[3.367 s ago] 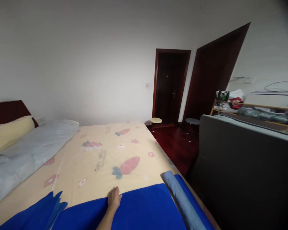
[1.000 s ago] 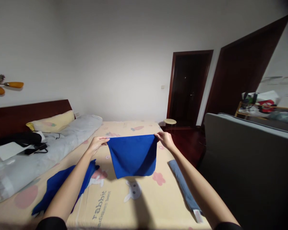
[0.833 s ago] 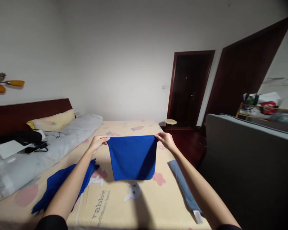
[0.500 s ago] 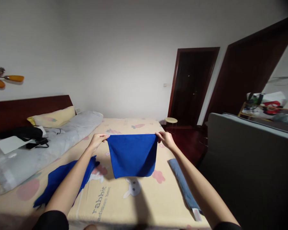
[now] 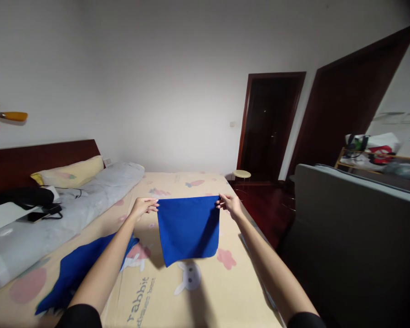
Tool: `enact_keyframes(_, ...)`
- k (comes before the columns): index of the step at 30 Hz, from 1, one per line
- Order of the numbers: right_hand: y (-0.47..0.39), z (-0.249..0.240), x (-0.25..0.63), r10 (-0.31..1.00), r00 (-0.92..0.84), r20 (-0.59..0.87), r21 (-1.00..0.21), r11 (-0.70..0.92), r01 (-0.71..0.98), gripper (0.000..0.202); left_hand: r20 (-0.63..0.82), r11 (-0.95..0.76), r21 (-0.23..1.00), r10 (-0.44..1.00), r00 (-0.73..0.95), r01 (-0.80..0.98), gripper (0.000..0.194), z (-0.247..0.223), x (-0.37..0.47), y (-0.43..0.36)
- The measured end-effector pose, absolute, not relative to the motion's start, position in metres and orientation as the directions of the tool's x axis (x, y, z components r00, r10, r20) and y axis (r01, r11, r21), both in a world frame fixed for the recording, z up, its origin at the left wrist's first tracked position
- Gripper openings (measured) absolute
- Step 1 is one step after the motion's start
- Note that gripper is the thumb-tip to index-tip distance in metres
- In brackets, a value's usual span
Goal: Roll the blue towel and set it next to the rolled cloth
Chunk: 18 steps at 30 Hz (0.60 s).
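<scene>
A plain blue cloth (image 5: pixel 189 230) hangs stretched between my two hands, above a cream bed sheet (image 5: pixel 164 291) printed with rabbits and carrots. My left hand (image 5: pixel 145 206) pinches its upper left corner. At the upper right corner my right hand (image 5: pixel 230 205) grips it between thumb and fingers. The top edge is nearly straight and the lower part hangs loose. More blue cloth (image 5: pixel 77 269) lies crumpled on the bed, partly behind my left forearm. A blue-grey item at the right edge of the bed is mostly hidden by my right forearm.
A grey quilt (image 5: pixel 99 200) lies along the headboard side, with a pillow (image 5: pixel 71 172), a white flat item (image 5: pixel 8 215) and black things on it. Right of the bed stands a tall grey panel (image 5: pixel 345 237). A round stool (image 5: pixel 241 174) is near the dark doorway (image 5: pixel 273 132).
Both hands have moved slightly down in view, still holding the cloth. Its top edge now tilts a little, right side higher, and the hands are slightly closer together. The view has shifted slightly.
</scene>
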State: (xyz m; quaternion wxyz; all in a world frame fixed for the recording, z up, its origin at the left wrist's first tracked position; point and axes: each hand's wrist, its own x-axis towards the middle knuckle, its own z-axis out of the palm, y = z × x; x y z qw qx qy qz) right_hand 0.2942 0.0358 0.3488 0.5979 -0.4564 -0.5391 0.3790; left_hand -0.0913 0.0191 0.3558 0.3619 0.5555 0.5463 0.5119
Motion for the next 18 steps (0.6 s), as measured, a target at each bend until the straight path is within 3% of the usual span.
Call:
enact_keyframes(7, 0.059, 0.342, 0.284, 0.906, 0.253, 0.339, -0.932, 0.360, -0.037, 0.055, 0.291, -0.253, 0.948, 0.934, -0.207, 0.190, 0.063, 0.346, -0.075, 0.056)
enact_keyframes(11, 0.041, 0.319, 0.299, 0.903, 0.229, 0.363, -0.928, 0.373, 0.002, 0.049, 0.322, -0.267, 0.932, 0.921, -0.219, 0.247, 0.064, 0.310, -0.082, 0.045)
enact_keyframes(15, -0.019, 0.245, 0.314, 0.949, 0.157, 0.274, -0.961, 0.268, 0.061, 0.045, 0.208, -0.145, 0.921, 0.968, -0.142, 0.361, 0.057, 0.229, -0.081, -0.007)
enact_keyframes(18, -0.076, 0.166, 0.316, 0.982, 0.144, 0.121, -0.991, 0.113, 0.067, 0.049, 0.075, -0.040, 0.880, 0.996, -0.056, 0.472, 0.047, 0.156, -0.071, -0.063)
